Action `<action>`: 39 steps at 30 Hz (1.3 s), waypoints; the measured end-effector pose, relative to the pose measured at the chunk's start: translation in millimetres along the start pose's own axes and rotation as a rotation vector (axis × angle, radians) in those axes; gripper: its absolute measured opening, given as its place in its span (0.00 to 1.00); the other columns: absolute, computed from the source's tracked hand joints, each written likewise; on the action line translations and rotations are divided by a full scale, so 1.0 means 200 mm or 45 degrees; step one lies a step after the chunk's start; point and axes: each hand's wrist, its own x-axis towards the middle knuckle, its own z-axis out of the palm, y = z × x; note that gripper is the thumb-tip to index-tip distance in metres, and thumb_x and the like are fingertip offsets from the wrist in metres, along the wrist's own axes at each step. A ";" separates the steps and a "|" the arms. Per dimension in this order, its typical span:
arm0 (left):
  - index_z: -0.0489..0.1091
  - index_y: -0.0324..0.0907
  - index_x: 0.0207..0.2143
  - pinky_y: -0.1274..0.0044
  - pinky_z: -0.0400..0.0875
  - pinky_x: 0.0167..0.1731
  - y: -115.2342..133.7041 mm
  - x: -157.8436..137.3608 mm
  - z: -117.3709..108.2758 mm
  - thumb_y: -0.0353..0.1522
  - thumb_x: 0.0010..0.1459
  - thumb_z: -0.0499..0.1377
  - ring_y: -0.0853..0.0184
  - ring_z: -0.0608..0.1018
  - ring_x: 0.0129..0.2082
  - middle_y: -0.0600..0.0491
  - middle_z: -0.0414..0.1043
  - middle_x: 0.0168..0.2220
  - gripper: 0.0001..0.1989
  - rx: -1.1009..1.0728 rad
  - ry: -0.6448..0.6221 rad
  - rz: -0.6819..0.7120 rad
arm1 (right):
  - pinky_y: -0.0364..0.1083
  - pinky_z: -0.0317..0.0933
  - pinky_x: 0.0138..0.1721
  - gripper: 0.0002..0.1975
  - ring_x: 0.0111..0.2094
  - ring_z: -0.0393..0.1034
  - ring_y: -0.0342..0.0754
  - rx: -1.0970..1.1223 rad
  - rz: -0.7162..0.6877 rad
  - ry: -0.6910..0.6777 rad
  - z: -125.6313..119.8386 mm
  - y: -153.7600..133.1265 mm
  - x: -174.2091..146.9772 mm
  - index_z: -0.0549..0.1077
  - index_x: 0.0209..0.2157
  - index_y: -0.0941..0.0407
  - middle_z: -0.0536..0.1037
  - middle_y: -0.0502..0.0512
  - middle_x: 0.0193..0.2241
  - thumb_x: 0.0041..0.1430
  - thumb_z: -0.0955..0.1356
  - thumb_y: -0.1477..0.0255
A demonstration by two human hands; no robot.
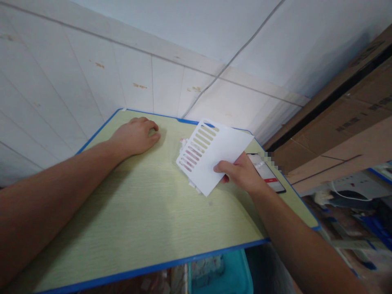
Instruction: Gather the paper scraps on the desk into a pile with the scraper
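Note:
My right hand (240, 171) grips a white sheet of card or thin plastic (225, 145), thumb on top and fingers underneath. A row of long rounded slots is cut along the sheet's far left side. The sheet is held over the table (147, 204), tilted. Beneath it, a small pile of pale and reddish pieces (183, 142) shows partly at the edge and through the slots; what they are I cannot make out. My left hand (136, 134) rests on the table's far left part, holding nothing, fingers loosely bent and thumb apart.
A phone (268, 173) with its screen lit lies right of my right wrist. Brown cardboard boxes (343, 118) lean along the right side. A grey cable (239, 53) runs down the white wall behind the table. Below the front edge is a teal bin (241, 273).

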 end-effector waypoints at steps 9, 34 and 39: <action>0.85 0.44 0.66 0.56 0.75 0.73 0.01 0.00 -0.01 0.49 0.75 0.52 0.41 0.80 0.72 0.38 0.84 0.68 0.32 -0.039 0.009 0.011 | 0.41 0.62 0.17 0.08 0.20 0.70 0.47 0.009 0.062 -0.064 -0.02 0.01 -0.01 0.78 0.29 0.52 0.80 0.50 0.22 0.44 0.75 0.68; 0.85 0.45 0.66 0.55 0.75 0.74 0.01 0.00 -0.01 0.48 0.75 0.52 0.41 0.81 0.72 0.39 0.84 0.69 0.32 -0.038 0.011 -0.009 | 0.41 0.64 0.18 0.08 0.19 0.69 0.44 0.077 0.033 -0.167 0.01 0.02 -0.01 0.79 0.32 0.53 0.80 0.48 0.23 0.48 0.78 0.69; 0.84 0.43 0.67 0.57 0.74 0.74 0.03 -0.01 -0.03 0.48 0.76 0.50 0.42 0.80 0.74 0.38 0.83 0.71 0.33 -0.010 -0.016 -0.024 | 0.40 0.65 0.19 0.11 0.21 0.72 0.45 0.102 0.083 -0.232 0.02 0.03 -0.01 0.80 0.35 0.53 0.82 0.48 0.25 0.49 0.79 0.69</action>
